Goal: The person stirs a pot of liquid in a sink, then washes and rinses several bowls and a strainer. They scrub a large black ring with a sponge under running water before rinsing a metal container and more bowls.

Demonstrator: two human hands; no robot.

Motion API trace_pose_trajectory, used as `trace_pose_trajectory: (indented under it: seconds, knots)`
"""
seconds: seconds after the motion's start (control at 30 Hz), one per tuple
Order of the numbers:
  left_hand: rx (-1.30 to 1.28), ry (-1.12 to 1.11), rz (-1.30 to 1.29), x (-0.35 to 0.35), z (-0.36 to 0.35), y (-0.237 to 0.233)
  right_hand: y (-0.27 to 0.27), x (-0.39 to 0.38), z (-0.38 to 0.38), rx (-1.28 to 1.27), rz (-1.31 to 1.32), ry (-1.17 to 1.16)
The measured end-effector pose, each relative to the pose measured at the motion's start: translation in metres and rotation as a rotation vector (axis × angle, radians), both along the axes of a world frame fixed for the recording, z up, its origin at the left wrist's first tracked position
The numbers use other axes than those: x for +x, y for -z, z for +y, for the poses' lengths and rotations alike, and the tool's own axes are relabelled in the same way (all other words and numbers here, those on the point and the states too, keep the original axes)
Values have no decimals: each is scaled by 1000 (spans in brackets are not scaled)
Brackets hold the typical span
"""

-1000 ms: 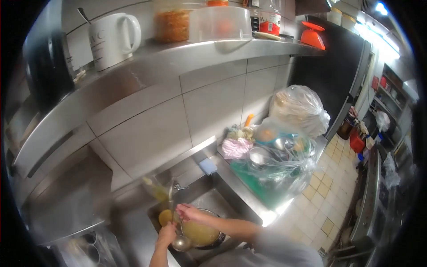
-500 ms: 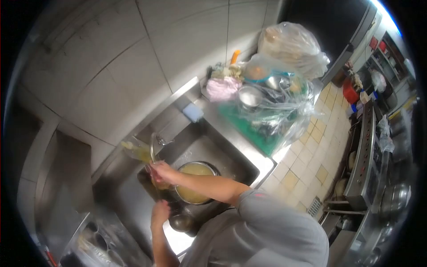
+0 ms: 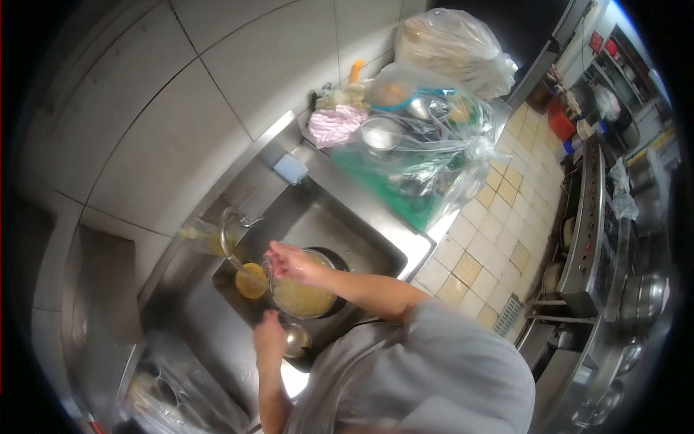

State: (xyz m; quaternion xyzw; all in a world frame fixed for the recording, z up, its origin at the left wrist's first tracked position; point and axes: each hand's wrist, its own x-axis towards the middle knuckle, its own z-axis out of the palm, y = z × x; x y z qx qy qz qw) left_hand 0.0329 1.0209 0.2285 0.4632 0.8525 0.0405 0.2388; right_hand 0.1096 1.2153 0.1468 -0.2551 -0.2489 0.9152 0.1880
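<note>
In the sink [image 3: 361, 217] stands a round metal pot [image 3: 303, 298] of cloudy yellowish liquid. My right hand [image 3: 290, 262] is at the pot's near-tap edge, fingers curled; a clear or shiny edge shows by them, too blurred to name. A yellow round thing [image 3: 250, 282] lies just left of the pot, under the curved tap [image 3: 225, 235]. My left hand [image 3: 270, 334] is closed beside a small rounded metal bowl [image 3: 296, 340], lower in the sink; whatever its fingers grip is hidden.
A blue sponge [image 3: 290, 170] rests on the sink's back ledge. Beyond it are a pink striped cloth [image 3: 337, 126], a green board [image 3: 383, 192] under clear plastic bags, and a large filled bag [image 3: 455, 54]. Bagged items [image 3: 170, 390] lie lower left. A stove [image 3: 585, 224] stands across the tiled floor.
My right hand has moved right, from beside the tap to the pot's edge, uncovering the yellow round thing. My left hand has shifted slightly toward the pot. The view has turned a little.
</note>
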Motion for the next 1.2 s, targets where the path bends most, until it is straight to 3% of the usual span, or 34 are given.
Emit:
trace_pose_trajectory:
  seconds: [0.07,0.17,0.2,0.27,0.37,0.4,0.43,0.47,0.5,0.53,0.6,0.67,0.7,0.77,0.83,0.87,0.9,0.97,1.07,1.13,1.2]
  knots:
    - [-28,-108,-35,8,12,-13,9,36,-2,-16,-89,50]
    - [381,-52,-168,4,13,-24,31,75,-7,-60,-149,130]
    - [385,-87,-155,4,14,-21,30,89,-11,-49,-200,138]
    - [637,-173,-440,-8,16,-16,20,109,-12,6,-250,121]
    - [610,-417,-888,-9,26,-49,32,121,-19,-11,-176,137]
    - [630,-444,-990,-8,27,-53,55,125,-24,637,-207,189]
    - [690,-472,-1095,-9,29,-41,63,129,-28,883,-327,178]
    - [766,-490,-1240,-7,32,-40,74,135,-23,239,-68,63]
    - [804,-500,-1331,-4,35,-42,105,144,-17,-99,37,57]
    - [778,-576,-1399,-3,40,-39,93,146,-26,-24,40,69]
    - [836,-501,-1528,-1,53,-25,132,156,-21,-35,-69,-17]
    - [935,-482,-1468,9,57,-36,134,150,-25,-245,-238,-23]
    - [996,-453,-1343,16,66,-44,142,156,-19,-126,-257,-99]
    - [1057,-422,-1220,17,69,-65,136,159,-17,-123,-271,-126]
    - [1040,-243,-589,1,80,-86,132,168,-19,-147,-334,-70]
    - [1048,-408,-625,-11,88,-85,118,167,-25,-158,-356,-28]
    - [1076,-443,-616,-23,81,-117,102,168,-30,-102,-329,-39]
    - [1271,-453,-410,-56,78,-156,95,178,-35,-55,-311,-26]
    - [1322,-487,-118,-98,73,-209,94,179,-33,-66,-362,19]
    - [1326,-506,-87,-121,79,-224,91,187,-39,-96,-351,46]
    - [1181,-563,148,-140,89,-217,101,192,-41,-79,-344,35]
